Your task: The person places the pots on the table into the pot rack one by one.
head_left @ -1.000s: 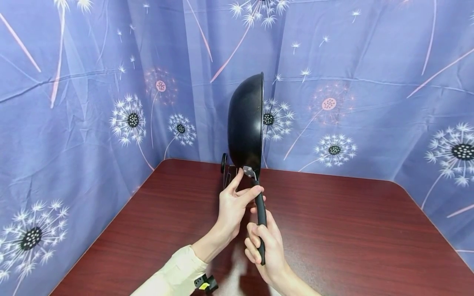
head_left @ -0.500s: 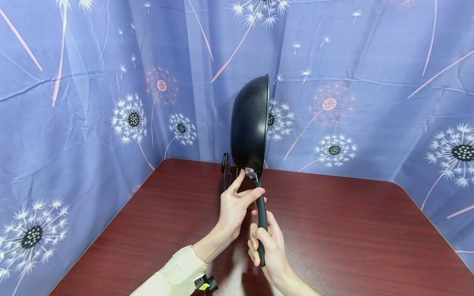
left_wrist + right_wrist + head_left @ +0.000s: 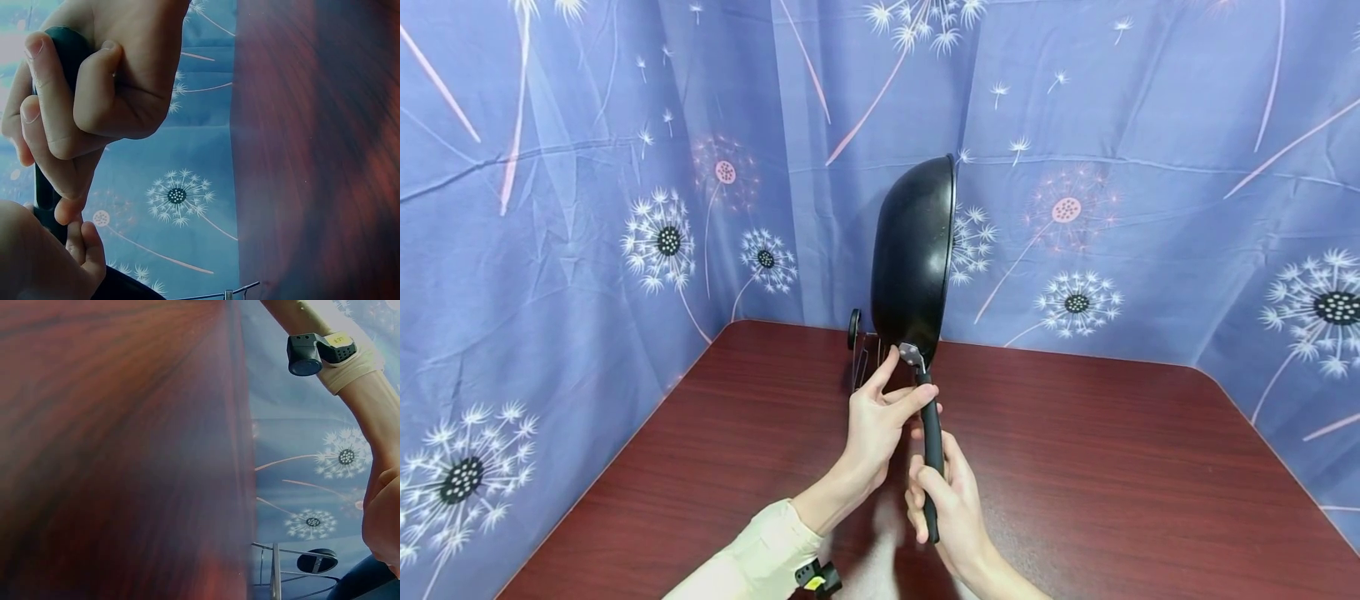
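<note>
A black pan stands on edge in the air above the table, its bowl facing right and its handle pointing down toward me. My right hand grips the lower part of the handle, fingers wrapped round it. My left hand holds the top of the handle, thumb across it. Its index finger reaches up to the metal bracket. In the left wrist view the right hand is curled round the handle, and the left hand's fingers curl beside it.
Behind the pan stands a wire rack with a black knob, also visible as the rack in the right wrist view. The dark red table is walled by a blue dandelion curtain. A wrist camera sits on the left sleeve.
The pan has drifted slightly right and leaned its top to the right. Both hands followed, keeping their hold on the handle.
</note>
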Tool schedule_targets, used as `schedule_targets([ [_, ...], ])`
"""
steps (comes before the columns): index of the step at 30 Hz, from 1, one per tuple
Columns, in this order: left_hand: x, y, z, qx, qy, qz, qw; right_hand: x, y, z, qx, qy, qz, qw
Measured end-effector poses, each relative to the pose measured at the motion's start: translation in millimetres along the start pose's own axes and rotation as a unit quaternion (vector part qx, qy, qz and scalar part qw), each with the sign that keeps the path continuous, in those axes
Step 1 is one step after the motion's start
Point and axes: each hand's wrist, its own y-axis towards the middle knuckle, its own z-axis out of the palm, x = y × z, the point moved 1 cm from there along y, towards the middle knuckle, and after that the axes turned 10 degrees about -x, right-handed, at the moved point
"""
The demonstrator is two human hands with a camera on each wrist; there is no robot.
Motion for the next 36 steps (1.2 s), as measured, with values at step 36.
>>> schedule_targets([
  [36,19.4,-3.3,-0.8,0.018,0.005,-0.033,0.9993,-3.5,-10.9,-6.4,-0.023,0.008,0.070,0.997],
])
